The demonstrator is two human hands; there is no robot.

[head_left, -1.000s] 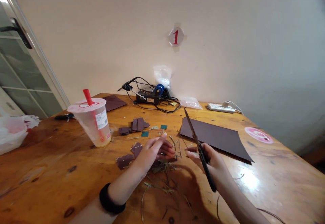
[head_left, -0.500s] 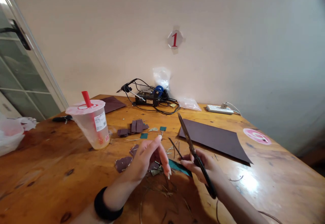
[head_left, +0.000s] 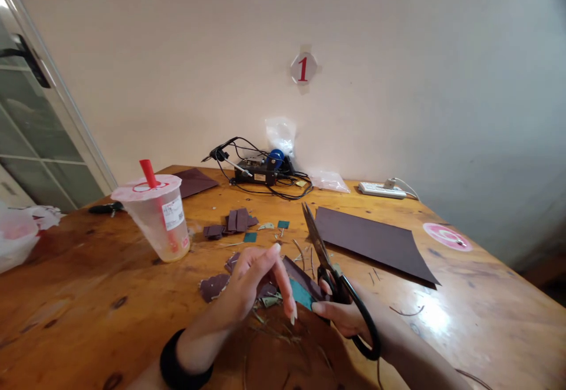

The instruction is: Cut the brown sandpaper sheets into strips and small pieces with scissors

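My right hand (head_left: pixel 345 310) grips black-handled scissors (head_left: pixel 321 243), their blades together and pointing up and away. The same hand pinches a small dark brown piece of sheet with a teal side (head_left: pixel 301 293). My left hand (head_left: pixel 265 278) is just left of that piece, fingers extended and bent downward, with nothing visible in it; a black band (head_left: pixel 183 360) circles the wrist. Beneath and beside this hand lie torn brown sheet pieces (head_left: pixel 214 287) and thin twig-like strands (head_left: pixel 283 334). Small brown cut pieces (head_left: pixel 237 220) and teal squares (head_left: pixel 250 237) lie farther back.
A plastic cup with a red straw (head_left: pixel 159 219) stands at left. A large dark brown sheet (head_left: pixel 367 243) lies at right, near a pink disc (head_left: pixel 447 237). Behind are a black device with cables (head_left: pixel 256 172), clear bags (head_left: pixel 329 181) and a power strip (head_left: pixel 381 189).
My right hand has turned the scissors, lowered them slightly and brought their blades left. The brown and teal piece has tilted up, showing more of its brown side. My left hand has barely moved.
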